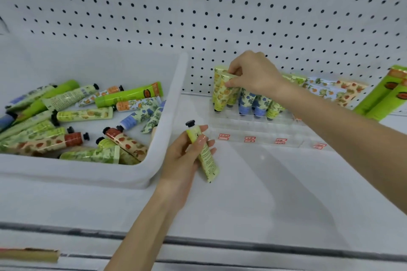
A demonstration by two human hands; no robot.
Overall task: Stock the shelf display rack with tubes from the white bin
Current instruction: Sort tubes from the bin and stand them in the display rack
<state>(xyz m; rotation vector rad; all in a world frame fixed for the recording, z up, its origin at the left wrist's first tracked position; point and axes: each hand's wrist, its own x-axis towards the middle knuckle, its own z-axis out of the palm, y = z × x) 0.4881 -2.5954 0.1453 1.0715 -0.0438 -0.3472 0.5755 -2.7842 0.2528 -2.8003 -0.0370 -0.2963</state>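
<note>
A white bin (167,116) on the left of the shelf holds several patterned tubes (83,114) lying loose. To its right stands a clear display rack (259,132) with red labels on its front and several tubes standing cap-down in its back row. My right hand (253,72) pinches the top of a yellow fruit-print tube (222,94) at the rack's left end, beside another like it. In front of the rack, my left hand (185,156) holds a yellow-green tube (204,156) with its black cap pointing up.
A white pegboard (220,6) backs the shelf. Green boxes (385,94) lean at the far right, with more patterned tubes (330,88) lying behind the rack. The shelf's front edge (242,246) runs along the bottom, and a brown strip (28,255) lies at the lower left.
</note>
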